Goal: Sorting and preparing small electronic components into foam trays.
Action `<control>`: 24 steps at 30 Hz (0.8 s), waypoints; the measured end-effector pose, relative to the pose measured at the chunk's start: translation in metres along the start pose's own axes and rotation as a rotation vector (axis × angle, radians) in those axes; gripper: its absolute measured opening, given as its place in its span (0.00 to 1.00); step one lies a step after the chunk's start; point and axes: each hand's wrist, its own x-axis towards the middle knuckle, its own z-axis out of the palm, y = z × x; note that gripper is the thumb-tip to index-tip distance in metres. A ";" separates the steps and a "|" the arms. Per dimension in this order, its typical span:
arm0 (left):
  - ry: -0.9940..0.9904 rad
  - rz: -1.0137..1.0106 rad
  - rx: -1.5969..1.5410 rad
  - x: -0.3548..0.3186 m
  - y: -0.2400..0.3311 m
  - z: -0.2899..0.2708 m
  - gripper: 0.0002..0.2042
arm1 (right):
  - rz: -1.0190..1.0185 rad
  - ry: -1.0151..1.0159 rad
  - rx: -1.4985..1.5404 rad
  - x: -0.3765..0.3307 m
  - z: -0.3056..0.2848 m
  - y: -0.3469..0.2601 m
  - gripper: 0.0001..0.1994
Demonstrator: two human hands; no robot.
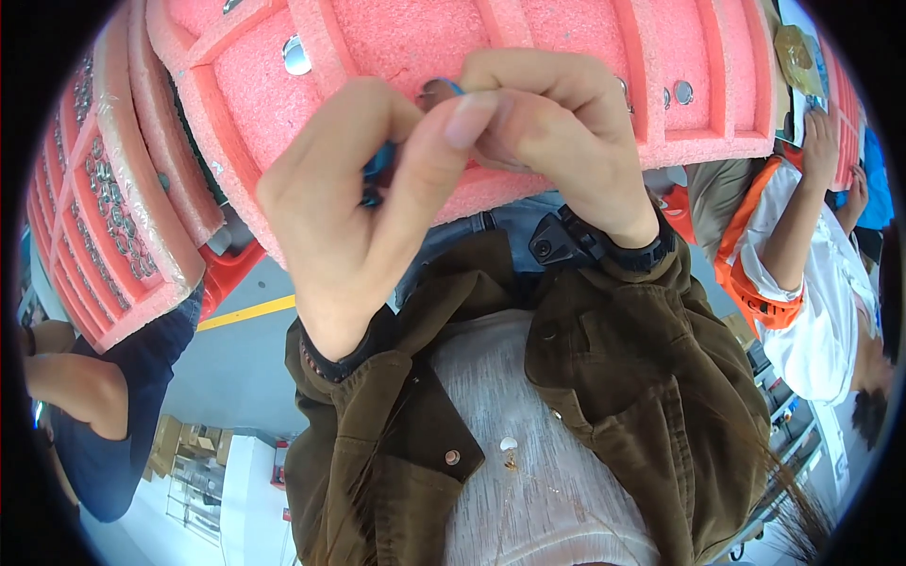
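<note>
My left hand (344, 179) and my right hand (571, 132) meet over a pink foam tray (396, 42), fingers bent and closed. Pinched where their fingertips come together is a small round dark-metal piece with a blue edge (436, 91), mostly covered by the fingers. Inside the curl of my left hand shows a blue and black object (378, 168); its kind is hidden. In the tray's compartments lie a silver round disc (296, 56) left of my hands and a smaller silver disc (683, 91) to their right.
At the left, another pink divided tray (113, 226) holds many small metal rings. One person (90, 406) is close at the left; another in white and orange (802, 255) works at the right. A yellowish plastic bag (797, 58) lies at the far right.
</note>
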 end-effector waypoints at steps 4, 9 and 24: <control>-0.124 -0.135 -0.100 0.001 -0.004 0.001 0.12 | 0.018 -0.024 -0.043 -0.002 -0.001 0.003 0.10; -0.171 -0.223 -0.228 0.002 -0.005 0.000 0.12 | -0.029 -0.063 -0.021 -0.002 -0.005 0.001 0.10; -0.212 -0.280 -0.533 0.000 -0.010 -0.002 0.16 | -0.006 -0.050 0.076 -0.001 -0.005 0.001 0.12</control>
